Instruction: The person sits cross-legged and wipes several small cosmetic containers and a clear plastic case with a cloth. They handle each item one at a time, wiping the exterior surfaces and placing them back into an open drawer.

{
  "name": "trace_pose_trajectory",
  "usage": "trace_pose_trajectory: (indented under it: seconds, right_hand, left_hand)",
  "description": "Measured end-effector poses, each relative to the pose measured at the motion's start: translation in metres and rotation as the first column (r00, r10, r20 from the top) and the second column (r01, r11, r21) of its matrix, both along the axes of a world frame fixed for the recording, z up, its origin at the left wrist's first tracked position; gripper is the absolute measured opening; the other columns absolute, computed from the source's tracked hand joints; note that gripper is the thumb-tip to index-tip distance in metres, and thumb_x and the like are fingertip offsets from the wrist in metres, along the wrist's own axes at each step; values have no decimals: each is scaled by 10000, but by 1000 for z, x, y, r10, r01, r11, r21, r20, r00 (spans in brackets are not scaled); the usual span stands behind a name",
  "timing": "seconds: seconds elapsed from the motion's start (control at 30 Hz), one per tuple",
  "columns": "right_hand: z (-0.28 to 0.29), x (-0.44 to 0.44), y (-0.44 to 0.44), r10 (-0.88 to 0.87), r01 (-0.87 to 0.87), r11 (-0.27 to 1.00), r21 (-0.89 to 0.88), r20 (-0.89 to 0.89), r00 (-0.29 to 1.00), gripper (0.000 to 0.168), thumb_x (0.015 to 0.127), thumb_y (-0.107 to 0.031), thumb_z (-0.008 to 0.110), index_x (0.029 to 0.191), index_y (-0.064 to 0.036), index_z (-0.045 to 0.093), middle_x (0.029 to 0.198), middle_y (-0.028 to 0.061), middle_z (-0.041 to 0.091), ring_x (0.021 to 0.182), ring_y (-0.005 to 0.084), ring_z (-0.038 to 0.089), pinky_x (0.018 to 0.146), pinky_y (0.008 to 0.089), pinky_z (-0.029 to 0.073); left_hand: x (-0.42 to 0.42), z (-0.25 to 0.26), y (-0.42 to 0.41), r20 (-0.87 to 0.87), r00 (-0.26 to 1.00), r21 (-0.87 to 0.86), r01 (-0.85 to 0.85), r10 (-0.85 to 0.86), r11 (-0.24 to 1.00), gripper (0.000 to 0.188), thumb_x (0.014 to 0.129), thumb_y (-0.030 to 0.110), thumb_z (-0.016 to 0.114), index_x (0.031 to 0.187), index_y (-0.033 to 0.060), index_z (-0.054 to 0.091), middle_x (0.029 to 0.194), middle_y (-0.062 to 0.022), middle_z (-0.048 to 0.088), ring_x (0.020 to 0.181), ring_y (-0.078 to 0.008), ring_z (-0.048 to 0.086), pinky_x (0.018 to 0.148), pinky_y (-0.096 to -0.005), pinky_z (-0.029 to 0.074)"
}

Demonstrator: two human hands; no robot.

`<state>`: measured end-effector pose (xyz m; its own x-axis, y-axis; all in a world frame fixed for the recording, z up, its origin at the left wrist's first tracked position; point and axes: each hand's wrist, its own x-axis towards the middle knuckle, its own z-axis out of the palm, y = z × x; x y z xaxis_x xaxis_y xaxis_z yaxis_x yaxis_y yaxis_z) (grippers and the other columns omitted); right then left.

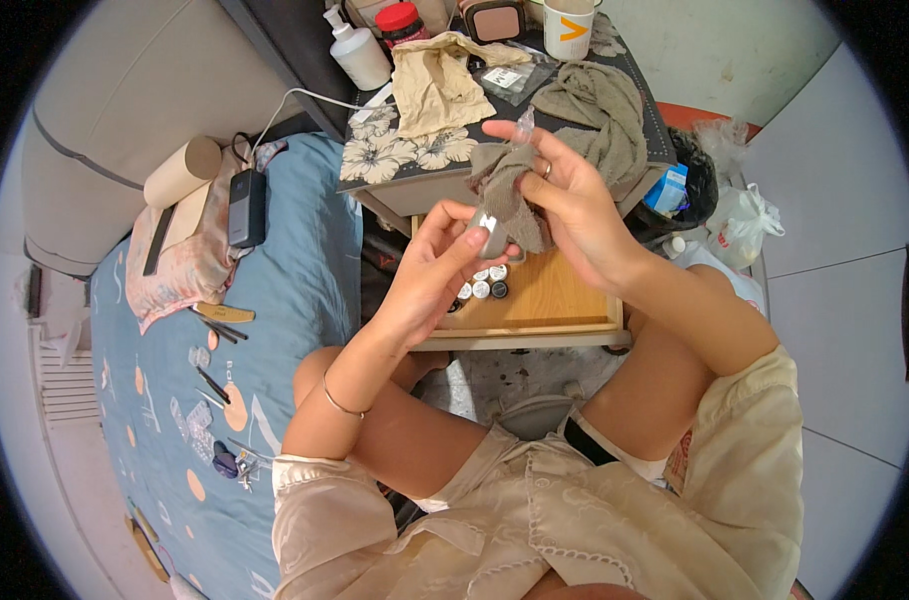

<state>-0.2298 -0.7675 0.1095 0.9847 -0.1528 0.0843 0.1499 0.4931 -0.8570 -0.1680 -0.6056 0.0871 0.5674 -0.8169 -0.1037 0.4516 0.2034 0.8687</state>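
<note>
My left hand (pixel 432 270) holds a smooth grey handheld device (pixel 487 238) between thumb and fingers, above the open drawer. With my right hand (pixel 578 206) I grip a bunched grey-brown cloth (pixel 505 176) that wraps over the device's upper part. A clear plastic tip (pixel 525 124) sticks out above the cloth beside my right index finger. Whether the tip belongs to the same device cannot be seen, as the cloth covers the middle. Below my hands, several small round-lidded jars (pixel 481 289) stand in the wooden drawer (pixel 567 300).
On the nightstand (pixel 372 161) are a pump bottle (pixel 358 56), a beige cloth pouch (pixel 439 90), a second towel (pixel 600 112) and a paper cup (pixel 568 30). A bin (pixel 694 180) stands right. Left, the bed (pixel 297 225) bears a power bank (pixel 247 208) and small tools (pixel 225 330).
</note>
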Motion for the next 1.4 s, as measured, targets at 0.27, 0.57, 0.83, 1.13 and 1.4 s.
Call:
trace_pose_trajectory:
  seconds: [0.27, 0.57, 0.83, 1.13, 1.4]
  right_hand:
    - [-2, 6, -8, -82, 82, 997, 12, 37, 996, 333, 865, 8, 455, 1194, -45, 477, 993, 56, 563, 895, 86, 540, 788, 220, 440]
    - [1, 5, -13, -146, 148, 988, -33, 61, 987, 319, 866, 0, 459, 1183, -31, 485, 968, 68, 571, 883, 92, 544, 775, 221, 442]
    - [11, 7, -22, -201, 201, 978, -51, 15, 980, 317, 875, -15, 455, 1191, -15, 469, 1009, 63, 572, 901, 113, 548, 811, 231, 430]
    - [4, 2, -25, -170, 170, 984, -54, -3, 985, 305, 886, -61, 479, 1187, -14, 480, 970, 47, 588, 908, 89, 537, 834, 227, 405]
    - [0, 1, -26, -188, 189, 982, -3, -116, 975, 267, 905, -105, 470, 1161, -34, 500, 1012, 44, 579, 941, 92, 533, 835, 224, 415]
  left_hand:
    - [4, 1, 1, 149, 987, 105, -78, 61, 991, 239, 828, 90, 617, 976, 67, 431, 1019, -72, 542, 937, -160, 546, 879, -322, 441]
    - [3, 4, 3, 219, 971, 123, -123, 94, 985, 235, 836, 119, 612, 980, 61, 436, 1002, -79, 554, 912, -157, 555, 830, -309, 453]
    - [3, 0, 7, 14, 1000, 69, -8, 7, 998, 188, 908, 232, 513, 955, 60, 455, 962, -69, 559, 850, -170, 595, 788, -297, 487]
    - [1, -1, 4, -51, 999, 54, 3, 0, 999, 178, 874, 168, 571, 962, 61, 461, 1003, -71, 539, 909, -158, 575, 826, -285, 474]
    - [3, -4, 4, 207, 971, 123, -152, 124, 981, 211, 827, 82, 620, 979, 60, 475, 1001, -77, 545, 914, -140, 552, 830, -275, 462]
